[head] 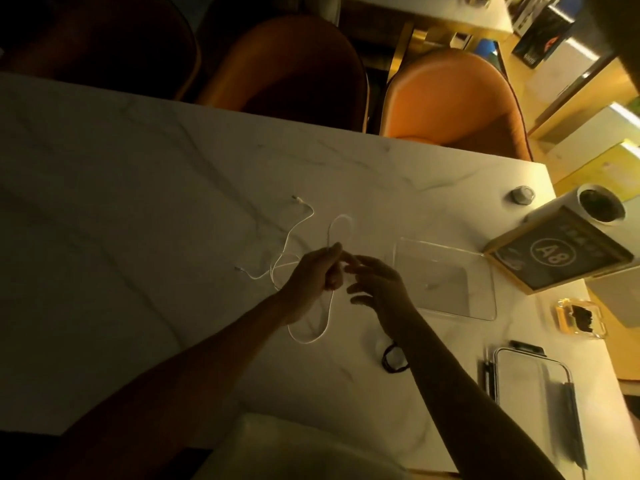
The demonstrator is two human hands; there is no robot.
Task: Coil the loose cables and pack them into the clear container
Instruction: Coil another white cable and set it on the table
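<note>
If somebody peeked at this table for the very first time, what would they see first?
Probably the two hands in the middle: the left hand pinches a thin white cable that sprawls in loops over the marble table, and the right hand reaches in with fingers spread. Just right of them sits the clear container, with no cable in it. Orange chairs glow at the far edge.

Left hand [313,271] grips white cable [341,221] beside clear container [446,282].
</note>
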